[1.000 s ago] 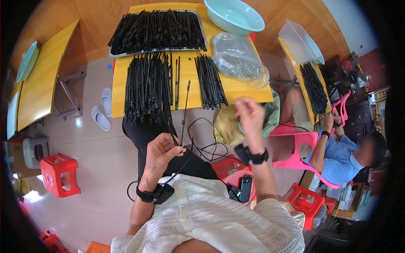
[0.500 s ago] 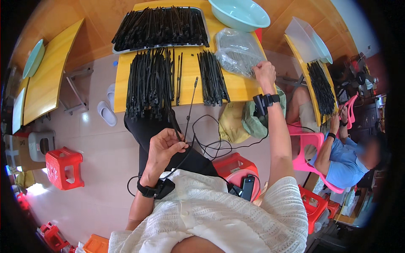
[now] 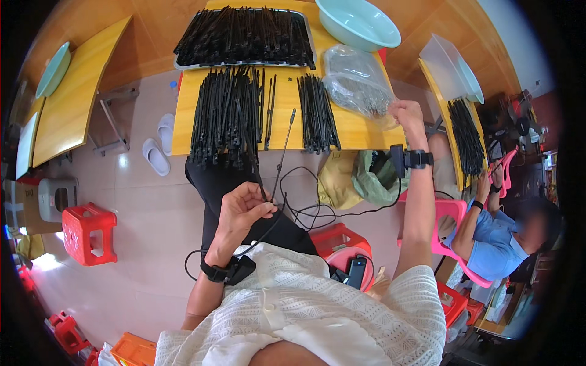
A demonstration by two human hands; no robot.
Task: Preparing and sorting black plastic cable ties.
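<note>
My left hand (image 3: 244,210) is closed in a pinch on a thin black rod (image 3: 284,143) with small fittings along it, tilted up toward the table. The clear plastic bag (image 3: 354,73), holding many small grey pieces, lies at the table's right side. My right hand (image 3: 406,114) pinches the bag's near right edge, which stretches toward the fingers. Whether a small piece is also between them is hidden. Left of the bag are a smaller bundle of black rods (image 3: 318,116), a couple of separate rods (image 3: 270,113) and a larger bundle (image 3: 224,116) overhanging the front edge.
A metal tray (image 3: 244,63) heaped with black rods and a pale green basin (image 3: 360,24) stand at the back of the yellow table (image 3: 287,141). A loose black cable (image 3: 311,222) hangs below. At right, a person in blue (image 3: 488,238) sits at another table. Red stools (image 3: 90,235) stand around.
My right hand has moved right and slightly nearer, and the bag's edge now stretches toward it. My left hand keeps the rod nearly where it was. The view has shifted a little.
</note>
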